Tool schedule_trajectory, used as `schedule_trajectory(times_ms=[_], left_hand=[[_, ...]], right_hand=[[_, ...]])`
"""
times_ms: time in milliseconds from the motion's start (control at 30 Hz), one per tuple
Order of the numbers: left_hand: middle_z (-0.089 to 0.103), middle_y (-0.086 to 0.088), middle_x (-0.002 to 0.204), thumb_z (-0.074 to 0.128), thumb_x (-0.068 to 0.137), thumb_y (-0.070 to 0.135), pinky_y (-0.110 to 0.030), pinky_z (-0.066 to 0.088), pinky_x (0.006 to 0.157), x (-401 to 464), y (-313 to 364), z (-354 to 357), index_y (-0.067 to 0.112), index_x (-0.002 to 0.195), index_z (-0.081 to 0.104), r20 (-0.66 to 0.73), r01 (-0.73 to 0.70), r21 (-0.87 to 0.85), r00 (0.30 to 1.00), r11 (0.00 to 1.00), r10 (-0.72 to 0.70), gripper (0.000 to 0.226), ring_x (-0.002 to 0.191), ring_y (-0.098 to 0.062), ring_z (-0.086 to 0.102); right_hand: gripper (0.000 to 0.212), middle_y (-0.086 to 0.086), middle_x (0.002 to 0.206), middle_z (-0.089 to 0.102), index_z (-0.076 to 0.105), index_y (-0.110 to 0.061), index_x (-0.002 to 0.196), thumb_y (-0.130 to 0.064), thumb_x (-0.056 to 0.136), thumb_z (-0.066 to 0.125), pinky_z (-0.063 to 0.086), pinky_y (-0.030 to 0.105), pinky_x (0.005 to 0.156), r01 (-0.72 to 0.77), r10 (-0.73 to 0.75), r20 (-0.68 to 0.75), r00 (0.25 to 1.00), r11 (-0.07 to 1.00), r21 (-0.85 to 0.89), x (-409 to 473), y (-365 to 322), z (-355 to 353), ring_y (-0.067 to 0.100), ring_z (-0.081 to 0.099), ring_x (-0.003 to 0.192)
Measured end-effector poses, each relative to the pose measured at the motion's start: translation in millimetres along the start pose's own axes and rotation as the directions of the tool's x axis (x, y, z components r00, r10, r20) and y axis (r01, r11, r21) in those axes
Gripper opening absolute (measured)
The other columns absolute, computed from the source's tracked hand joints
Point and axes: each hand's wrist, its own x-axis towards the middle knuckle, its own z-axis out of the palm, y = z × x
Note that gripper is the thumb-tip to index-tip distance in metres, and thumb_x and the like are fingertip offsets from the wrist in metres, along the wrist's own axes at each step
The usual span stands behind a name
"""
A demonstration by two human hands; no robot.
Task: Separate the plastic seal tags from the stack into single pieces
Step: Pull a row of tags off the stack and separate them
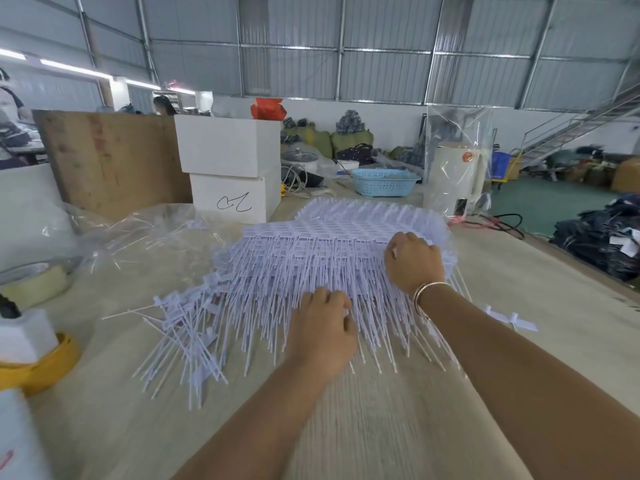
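The stack of white plastic seal tags [332,247] lies in the middle of the bench [519,271], its joined heads forming a flat lattice at the far side and its thin tails fanning toward the person. Both hands are down on it: the right hand [414,261], with a bangle [427,289] at the wrist, has its fingers curled into the tags near the stack's right edge, and the left hand [323,327] is curled over the tails nearer the front; each grip appears closed on tags, though the fingertips are hidden among them. To the left of the stack a loose heap of single tags [183,327] lies spread on the bench, and two or three more singles [512,320] lie apart to the right. Judging from this, the separating is under way but far from done, as most of the stack remains joined. The next move probably calls for one hand to hold the stack steady while the other pulls a tag free without snapping its tail. Further out stand two white boxes [232,168], a blue basket [384,181], clear plastic wrap [131,230] and rolls of tape [38,365].
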Motion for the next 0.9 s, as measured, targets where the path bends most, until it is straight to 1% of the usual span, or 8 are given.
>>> schedule_trajectory(times_ms=[100,200,267,367,567,733,800,900], left_hand=[[0.046,0.007,0.121,0.042,0.095,0.029,-0.029,0.035,0.098,-4,-2,9,0.026,0.12,0.051,-0.015,-0.048,0.048,0.999,0.998,0.048,0.027,0.114,-0.014,0.041],[0.045,0.008,0.121,0.041,0.095,0.03,-0.03,0.035,0.1,-1,-1,10,0.026,0.123,0.05,-0.036,-0.083,0.074,0.996,0.994,0.086,0.03,0.114,-0.013,0.038],[0.045,0.008,0.121,0.04,0.095,0.032,-0.029,0.034,0.1,-1,0,11,0.027,0.124,0.049,-0.035,-0.106,0.087,0.993,0.991,0.109,0.031,0.114,-0.013,0.037],[0.045,0.008,0.12,0.04,0.094,0.032,-0.03,0.034,0.098,-2,-3,11,0.028,0.122,0.05,-0.052,-0.127,0.097,0.99,0.987,0.133,0.03,0.114,-0.014,0.037],[0.044,0.01,0.121,0.041,0.094,0.03,-0.025,0.033,0.096,4,-9,11,0.028,0.122,0.049,-0.089,-0.106,0.08,0.99,0.991,0.113,0.03,0.113,-0.011,0.038],[0.049,0.011,0.118,0.047,0.093,0.026,-0.024,0.035,0.092,5,-10,7,0.027,0.117,0.054,-0.14,-0.071,-0.035,0.988,0.997,0.065,0.025,0.11,-0.01,0.039],[0.051,0.01,0.115,0.049,0.092,0.022,-0.025,0.036,0.091,6,-10,6,0.024,0.115,0.057,-0.154,-0.059,-0.121,0.987,0.991,0.04,0.024,0.109,-0.01,0.041],[0.048,0.018,0.107,0.049,0.094,0.021,-0.023,0.035,0.089,5,-6,3,0.023,0.116,0.058,-0.192,-0.052,-0.287,0.981,0.957,-0.005,0.023,0.109,-0.008,0.043]], right_hand=[[0.04,0.008,0.138,0.047,0.043,-0.013,0.136,-0.021,0.096,0.038,0.031,0.04,0.103,0.027,-0.027,0.166,0.986,1.0,0.002,21,-1,7,0.029,0.045,0.124],[0.045,0.005,0.15,0.035,0.035,-0.015,0.143,-0.018,0.098,0.033,0.026,0.04,0.109,0.061,-0.058,0.284,0.957,0.998,-0.002,39,-13,17,0.027,0.038,0.133],[0.043,0.006,0.145,0.04,0.038,-0.017,0.14,-0.015,0.098,0.032,0.028,0.041,0.108,0.068,-0.049,0.305,0.951,0.996,-0.052,48,-19,24,0.028,0.041,0.13],[0.035,0.008,0.129,0.047,0.049,-0.015,0.13,-0.017,0.098,0.035,0.036,0.042,0.099,0.094,-0.065,0.193,0.979,0.984,-0.149,55,-19,33,0.027,0.048,0.118],[0.034,0.006,0.123,0.055,0.052,-0.015,0.121,-0.036,0.096,0.046,0.032,0.039,0.099,0.123,-0.117,0.097,0.988,0.991,-0.056,61,-11,34,0.027,0.053,0.114],[0.033,0.003,0.118,0.062,0.053,-0.017,0.118,-0.039,0.093,0.049,0.031,0.037,0.093,0.242,-0.242,-0.079,0.967,0.97,-0.011,59,-17,8,0.024,0.056,0.109],[0.033,0.004,0.112,0.065,0.056,-0.018,0.115,-0.039,0.09,0.053,0.032,0.036,0.091,0.235,-0.227,-0.124,0.966,0.971,0.054,55,-19,-13,0.025,0.058,0.104],[0.022,0.008,0.096,0.065,0.058,-0.02,0.1,-0.037,0.086,0.058,0.041,0.035,0.08,0.148,-0.142,-0.043,0.989,0.973,0.175,45,-18,-52,0.028,0.058,0.089]])
